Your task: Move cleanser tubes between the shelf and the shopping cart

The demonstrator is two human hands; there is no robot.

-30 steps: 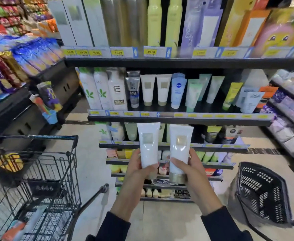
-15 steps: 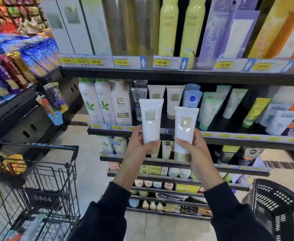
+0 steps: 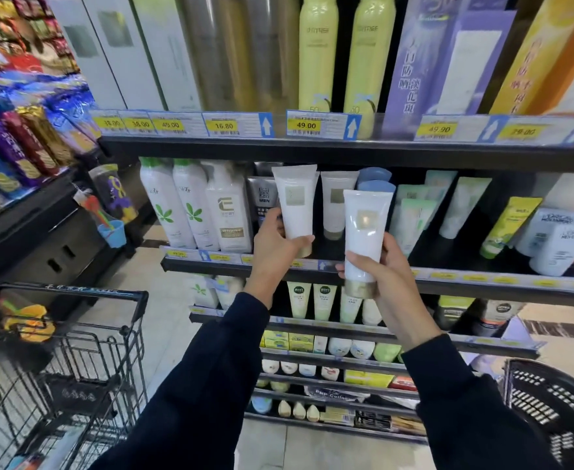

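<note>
Both arms reach toward the shelf (image 3: 312,266), each hand wrapped round a white cleanser tube held cap down. The left hand (image 3: 275,245) holds its tube (image 3: 295,205) right at the shelf's front edge, beside a matching tube (image 3: 334,205) standing there, while the right hand (image 3: 377,266) grips the second tube (image 3: 365,232) slightly lower, in front of the shelf. The shopping cart (image 3: 75,351) stands down to the left.

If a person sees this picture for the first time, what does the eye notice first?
Two white cleanser tubes, caps down, stand out at the centre: the left hand holds one tube at the shelf, the right hand holds the other tube slightly lower. The shopping cart waits at lower left.
</note>
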